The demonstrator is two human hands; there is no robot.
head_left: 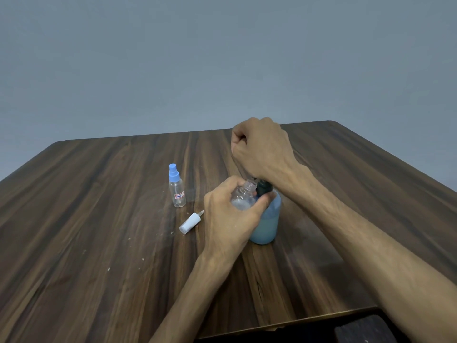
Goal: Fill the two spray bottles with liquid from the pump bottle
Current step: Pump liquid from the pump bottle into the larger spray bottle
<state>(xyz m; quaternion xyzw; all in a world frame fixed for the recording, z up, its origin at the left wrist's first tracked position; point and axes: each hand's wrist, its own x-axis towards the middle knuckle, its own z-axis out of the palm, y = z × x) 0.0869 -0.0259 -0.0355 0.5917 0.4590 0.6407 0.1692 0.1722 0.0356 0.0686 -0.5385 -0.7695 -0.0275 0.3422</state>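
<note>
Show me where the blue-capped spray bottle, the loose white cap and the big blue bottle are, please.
blue-capped spray bottle [177, 193]: head view, on its clear body.
loose white cap [190, 223]: head view, on its white side, lying on the table.
big blue bottle [265, 226]: head view, on its lower wall.

I can make out one label only: a small white sticker with a red border low on the capped spray bottle [177, 191], handwritten in blue, which looks like "19C", though I can't be sure. I find no other readable text or number.
</note>
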